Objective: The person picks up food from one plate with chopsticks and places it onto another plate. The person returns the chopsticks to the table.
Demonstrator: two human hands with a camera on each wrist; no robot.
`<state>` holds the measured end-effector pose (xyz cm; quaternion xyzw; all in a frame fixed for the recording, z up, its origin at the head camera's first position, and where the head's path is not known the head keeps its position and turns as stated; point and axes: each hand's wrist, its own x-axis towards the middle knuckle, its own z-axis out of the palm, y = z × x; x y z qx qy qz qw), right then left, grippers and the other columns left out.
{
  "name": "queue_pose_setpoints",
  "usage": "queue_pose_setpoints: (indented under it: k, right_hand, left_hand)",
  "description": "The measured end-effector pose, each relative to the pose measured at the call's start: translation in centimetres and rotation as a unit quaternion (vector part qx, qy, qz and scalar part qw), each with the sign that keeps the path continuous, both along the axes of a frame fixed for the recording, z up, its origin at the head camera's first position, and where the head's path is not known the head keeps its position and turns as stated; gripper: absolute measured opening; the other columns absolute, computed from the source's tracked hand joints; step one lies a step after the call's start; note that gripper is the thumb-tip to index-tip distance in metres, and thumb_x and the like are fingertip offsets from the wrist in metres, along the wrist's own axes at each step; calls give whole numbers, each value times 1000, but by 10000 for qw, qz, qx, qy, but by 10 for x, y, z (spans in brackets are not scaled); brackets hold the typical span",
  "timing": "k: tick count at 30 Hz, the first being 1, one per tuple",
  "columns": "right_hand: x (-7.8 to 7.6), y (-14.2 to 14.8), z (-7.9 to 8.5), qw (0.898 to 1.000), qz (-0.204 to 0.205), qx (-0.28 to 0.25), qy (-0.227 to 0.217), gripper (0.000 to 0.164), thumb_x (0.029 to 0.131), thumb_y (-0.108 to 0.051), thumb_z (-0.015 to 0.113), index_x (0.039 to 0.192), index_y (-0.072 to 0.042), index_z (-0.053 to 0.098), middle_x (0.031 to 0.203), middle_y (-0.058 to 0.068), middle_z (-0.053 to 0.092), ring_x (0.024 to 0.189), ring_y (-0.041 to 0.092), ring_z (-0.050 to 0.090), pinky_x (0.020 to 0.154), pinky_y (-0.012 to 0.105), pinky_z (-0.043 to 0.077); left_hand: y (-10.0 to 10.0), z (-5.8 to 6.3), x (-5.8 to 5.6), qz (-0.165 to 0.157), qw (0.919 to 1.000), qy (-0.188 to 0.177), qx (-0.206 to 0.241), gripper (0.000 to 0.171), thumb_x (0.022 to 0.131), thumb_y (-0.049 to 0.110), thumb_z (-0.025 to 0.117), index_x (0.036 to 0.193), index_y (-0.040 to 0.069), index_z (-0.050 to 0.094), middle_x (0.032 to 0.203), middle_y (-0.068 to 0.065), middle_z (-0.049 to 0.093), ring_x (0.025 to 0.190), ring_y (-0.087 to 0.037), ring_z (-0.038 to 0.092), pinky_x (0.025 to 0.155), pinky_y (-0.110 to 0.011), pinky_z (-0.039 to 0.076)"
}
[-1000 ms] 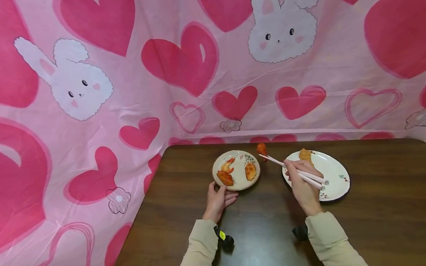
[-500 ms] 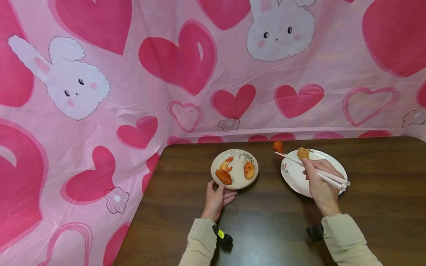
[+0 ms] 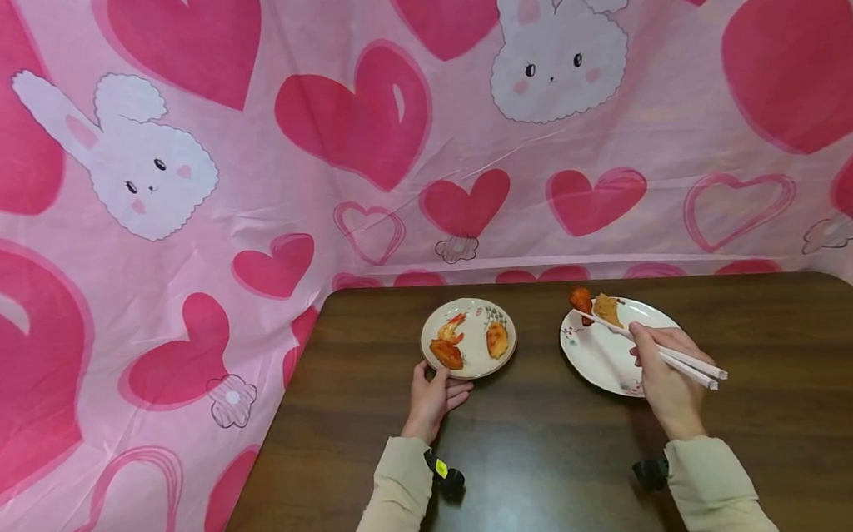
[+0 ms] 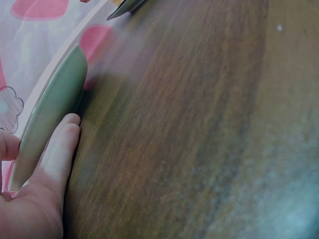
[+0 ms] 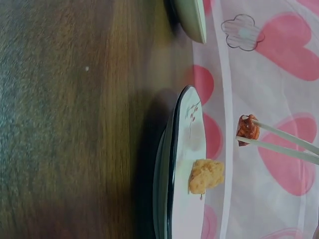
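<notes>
My left hand (image 3: 431, 403) holds the near-left rim of a small round plate (image 3: 476, 356), thumb at the rim and fingers along its underside. A shrimp (image 3: 452, 328), a glazed brown wing-shaped piece (image 3: 447, 354) and a golden dumpling-shaped piece (image 3: 497, 341) lie on it. My right hand (image 3: 669, 385) grips a pair of pale pink chopsticks (image 3: 693, 364). Their tips pinch a reddish-orange drumstick-shaped piece of food (image 5: 247, 130), raised above the far-left part of a white oval plate (image 3: 605, 362). Beside it on that plate sits a golden fried nugget (image 5: 206, 175).
Both plates stand toward the back of a dark wooden table (image 3: 532, 458). A pink cloth wall (image 3: 395, 243) with hearts and rabbits rises behind the table and along its left side. Dark wrist cameras (image 3: 449, 483) hang by both sleeves.
My right hand has moved right with the chopsticks, carrying the reddish piece from between the plates to over the oval plate. My left hand stays at the round plate's rim.
</notes>
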<state>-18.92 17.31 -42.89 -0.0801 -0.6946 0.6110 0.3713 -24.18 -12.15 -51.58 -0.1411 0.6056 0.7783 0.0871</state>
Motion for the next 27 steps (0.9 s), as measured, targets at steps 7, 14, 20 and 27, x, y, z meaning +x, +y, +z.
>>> queue_pose_setpoints:
  k: [7, 14, 20, 27]
  right_hand:
    - [-1, 3, -3, 9999, -54, 20, -127, 20, 86, -4, 69, 91, 14, 71, 62, -18, 58, 51, -2, 52, 43, 10, 38]
    - [-11, 14, -27, 9984, -234, 248, -454, 20, 87, -13, 71, 93, 5, 75, 63, -21, 56, 52, -4, 51, 43, 10, 37]
    - [-11, 18, -36, 9953, -342, 479, -772, 26, 87, -22, 71, 93, 2, 76, 64, -22, 55, 52, -5, 50, 43, 11, 37]
    - [-10, 21, -39, 9914, -365, 623, -1088, 31, 88, -27, 70, 97, 2, 75, 65, -25, 53, 53, -7, 50, 43, 10, 37]
  left_hand:
    - [-1, 0, 1, -13, 10000, -82, -26, 63, 101, 16, 44, 151, 6, 6, 104, -27, 69, 87, -28, 73, 77, -39, 60]
    - [0, 1, 2, 3, 9999, -97, -36, 62, 101, 16, 44, 150, 6, 7, 104, -28, 69, 87, -29, 73, 77, -39, 60]
    - [0, 1, 1, -10, 10000, -65, -18, 61, 101, 16, 43, 150, 6, 8, 104, -28, 69, 87, -28, 73, 77, -39, 60]
    - [0, 1, 1, -34, 10000, -65, -12, 62, 101, 16, 43, 150, 5, 7, 105, -29, 69, 88, -29, 73, 78, -40, 60]
